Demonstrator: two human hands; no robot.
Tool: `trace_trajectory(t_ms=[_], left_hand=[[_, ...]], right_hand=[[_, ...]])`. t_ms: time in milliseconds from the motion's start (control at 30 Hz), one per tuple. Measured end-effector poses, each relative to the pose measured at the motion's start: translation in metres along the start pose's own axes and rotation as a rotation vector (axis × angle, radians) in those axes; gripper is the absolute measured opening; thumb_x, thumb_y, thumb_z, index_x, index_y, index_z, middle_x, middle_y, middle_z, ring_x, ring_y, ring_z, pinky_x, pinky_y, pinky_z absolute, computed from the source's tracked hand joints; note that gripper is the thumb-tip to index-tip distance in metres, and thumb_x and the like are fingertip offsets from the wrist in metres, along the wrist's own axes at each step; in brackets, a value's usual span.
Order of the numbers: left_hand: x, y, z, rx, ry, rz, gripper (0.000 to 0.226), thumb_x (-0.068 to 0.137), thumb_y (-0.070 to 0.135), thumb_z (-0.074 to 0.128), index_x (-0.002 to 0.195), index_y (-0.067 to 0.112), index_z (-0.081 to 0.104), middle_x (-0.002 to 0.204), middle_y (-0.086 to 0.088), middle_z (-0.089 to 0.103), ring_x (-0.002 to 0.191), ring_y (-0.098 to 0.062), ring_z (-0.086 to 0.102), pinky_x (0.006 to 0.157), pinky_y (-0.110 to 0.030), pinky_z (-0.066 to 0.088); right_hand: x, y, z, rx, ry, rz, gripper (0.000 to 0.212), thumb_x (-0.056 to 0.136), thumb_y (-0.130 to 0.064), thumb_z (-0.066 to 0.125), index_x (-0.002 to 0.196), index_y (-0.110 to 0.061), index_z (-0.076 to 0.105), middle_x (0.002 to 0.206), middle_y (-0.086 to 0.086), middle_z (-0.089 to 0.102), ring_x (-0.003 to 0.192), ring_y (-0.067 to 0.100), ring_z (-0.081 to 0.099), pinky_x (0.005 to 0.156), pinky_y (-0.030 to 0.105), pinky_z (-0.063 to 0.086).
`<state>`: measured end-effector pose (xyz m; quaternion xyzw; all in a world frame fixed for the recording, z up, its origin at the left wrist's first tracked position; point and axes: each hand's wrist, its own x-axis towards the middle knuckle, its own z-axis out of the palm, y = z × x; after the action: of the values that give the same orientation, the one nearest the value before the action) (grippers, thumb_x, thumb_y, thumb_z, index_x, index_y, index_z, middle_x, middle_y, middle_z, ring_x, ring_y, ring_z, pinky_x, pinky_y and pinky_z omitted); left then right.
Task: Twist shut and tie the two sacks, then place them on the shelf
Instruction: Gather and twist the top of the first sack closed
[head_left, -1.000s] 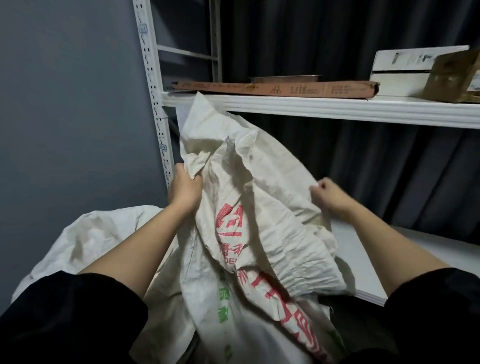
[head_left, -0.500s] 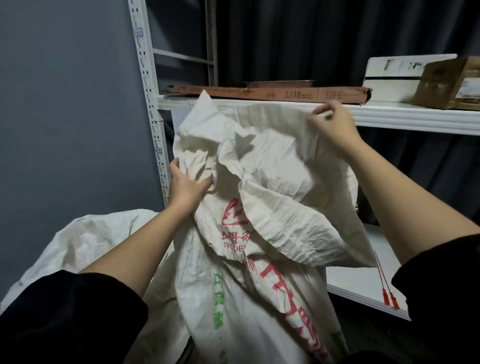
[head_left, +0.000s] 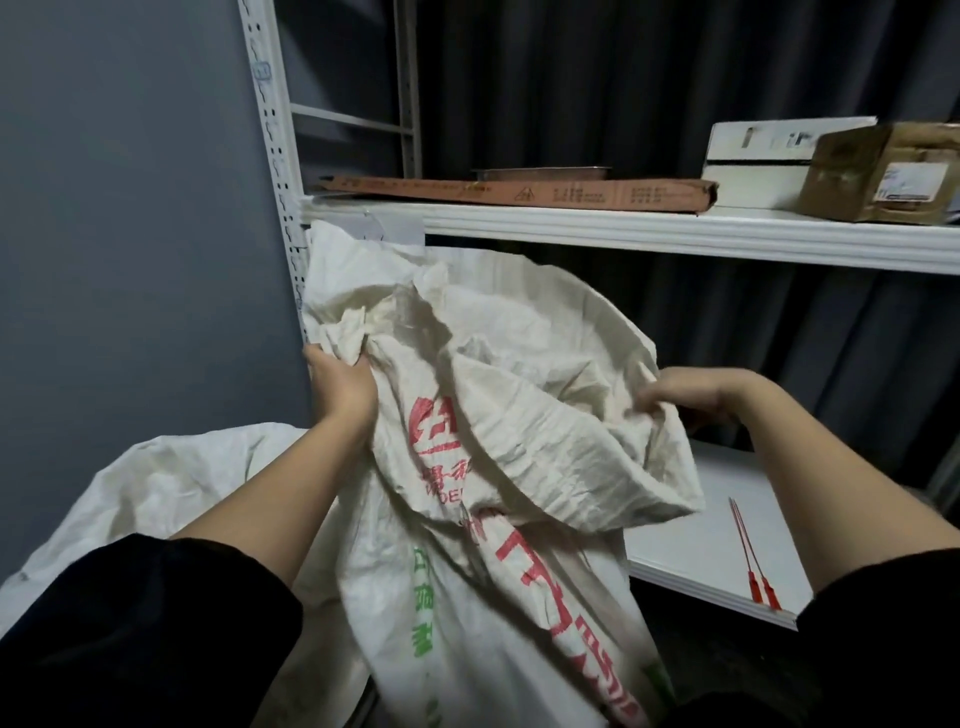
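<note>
Dark curtains hung behind white metal shelving (head_left: 675, 236). At nine o'clock the left hand (head_left: 340, 387) clenched the printed white woven sack's (head_left: 493, 467) bunched mouth; at three o'clock the right hand (head_left: 691, 392) curled its fingers over the loose rim. Gathering that slack toward the left fist looked best before twisting.

Printed white sack (head_left: 483, 457) upright, mouth open; second sack (head_left: 156, 483) slumped left.

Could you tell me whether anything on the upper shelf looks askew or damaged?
The long flat carton lies skewed on the upper shelf, its left end poking past the front edge, and its right end looks crushed. Nothing else stands out.
</note>
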<state>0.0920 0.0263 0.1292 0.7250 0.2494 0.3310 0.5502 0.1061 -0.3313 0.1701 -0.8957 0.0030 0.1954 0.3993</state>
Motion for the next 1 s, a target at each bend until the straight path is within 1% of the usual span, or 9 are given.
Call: trace_trajectory(t_ms=[167, 267, 333, 467, 633, 733, 833, 900, 1000], left_hand=[[-0.012, 0.008, 0.002, -0.027, -0.045, 0.078, 0.047, 0.089, 0.018, 0.055, 0.127, 0.006, 0.029, 0.105, -0.005, 0.051, 0.085, -0.026, 0.053, 0.075, -0.034, 0.043], [-0.014, 0.015, -0.002, -0.124, -0.033, 0.072, 0.051, 0.087, 0.023, 0.056, 0.127, 0.008, 0.028, 0.113, -0.007, 0.051, 0.085, -0.025, 0.051, 0.075, -0.033, 0.041], [-0.011, 0.015, -0.006, -0.181, -0.028, 0.066, 0.053, 0.088, 0.025, 0.056, 0.128, 0.009, 0.026, 0.123, -0.009, 0.048, 0.09, -0.025, 0.05, 0.078, -0.032, 0.039], [-0.005, 0.012, -0.015, -0.254, -0.045, 0.163, 0.059, 0.089, 0.018, 0.052, 0.139, 0.014, 0.02, 0.143, -0.008, 0.037, 0.121, -0.024, 0.047, 0.099, -0.033, 0.039], [-0.005, 0.016, -0.016, -0.283, -0.077, 0.263, 0.074, 0.089, 0.025, 0.051, 0.149, 0.029, 0.008, 0.156, -0.001, 0.023, 0.14, -0.017, 0.031, 0.116, -0.04, 0.028], [-0.01, 0.02, -0.012, -0.309, -0.123, 0.306, 0.076, 0.093, 0.016, 0.051, 0.15, 0.032, 0.003, 0.159, 0.003, 0.018, 0.142, -0.013, 0.028, 0.118, -0.037, 0.026], [-0.012, 0.024, -0.009, -0.31, -0.144, 0.244, 0.086, 0.093, 0.018, 0.052, 0.15, 0.028, -0.012, 0.16, 0.002, 0.014, 0.142, -0.013, 0.029, 0.116, -0.034, 0.026], [-0.011, 0.026, -0.008, -0.348, -0.153, 0.17, 0.094, 0.091, 0.019, 0.056, 0.149, 0.023, -0.018, 0.159, -0.003, 0.017, 0.141, -0.015, 0.033, 0.116, -0.036, 0.027], [-0.016, 0.032, -0.01, -0.34, -0.17, 0.093, 0.094, 0.086, 0.018, 0.062, 0.15, 0.015, -0.007, 0.156, -0.006, 0.025, 0.137, -0.019, 0.037, 0.114, -0.036, 0.03]], right_hand=[[0.003, -0.056, -0.026, 0.265, 0.698, -0.282, 0.052, 0.069, -0.036, 0.064, 0.106, 0.0, 0.058, 0.094, 0.013, 0.061, 0.08, 0.022, 0.057, 0.06, 0.024, 0.043], [0.002, -0.081, -0.043, 0.455, 0.748, -0.302, 0.067, 0.056, -0.038, 0.064, 0.113, -0.005, 0.055, 0.103, 0.011, 0.063, 0.094, 0.026, 0.063, 0.072, 0.032, 0.048], [-0.004, -0.085, -0.047, 0.301, 0.838, -0.251, 0.061, 0.059, -0.041, 0.063, 0.11, -0.009, 0.053, 0.105, 0.011, 0.06, 0.102, 0.031, 0.061, 0.074, 0.036, 0.045], [-0.015, -0.083, -0.049, -0.576, 1.231, -0.165, 0.044, 0.091, -0.032, 0.053, 0.12, 0.0, 0.045, 0.119, 0.023, 0.051, 0.105, 0.043, 0.055, 0.081, 0.046, 0.043], [-0.017, -0.1, -0.039, -0.708, 1.033, -0.048, 0.073, 0.086, -0.049, 0.06, 0.138, -0.007, 0.031, 0.138, 0.02, 0.037, 0.125, 0.038, 0.041, 0.097, 0.047, 0.035], [-0.025, -0.116, -0.005, -0.472, 1.01, -0.477, 0.073, 0.085, -0.059, 0.053, 0.141, -0.016, 0.035, 0.144, 0.012, 0.036, 0.13, 0.03, 0.038, 0.106, 0.048, 0.031], [-0.051, -0.134, 0.04, -0.04, 0.376, -0.85, 0.075, 0.084, -0.058, 0.057, 0.144, -0.022, 0.032, 0.147, 0.0, 0.037, 0.132, 0.011, 0.037, 0.113, 0.04, 0.03], [-0.068, -0.141, 0.066, -0.192, 0.059, -0.796, 0.096, 0.077, -0.052, 0.069, 0.151, -0.026, 0.014, 0.155, 0.0, 0.024, 0.139, 0.01, 0.028, 0.113, 0.032, 0.026], [-0.069, -0.147, 0.096, -0.748, 0.21, -0.725, 0.113, 0.07, -0.055, 0.074, 0.15, -0.032, -0.002, 0.154, 0.005, 0.026, 0.128, 0.026, 0.045, 0.097, 0.039, 0.042]])
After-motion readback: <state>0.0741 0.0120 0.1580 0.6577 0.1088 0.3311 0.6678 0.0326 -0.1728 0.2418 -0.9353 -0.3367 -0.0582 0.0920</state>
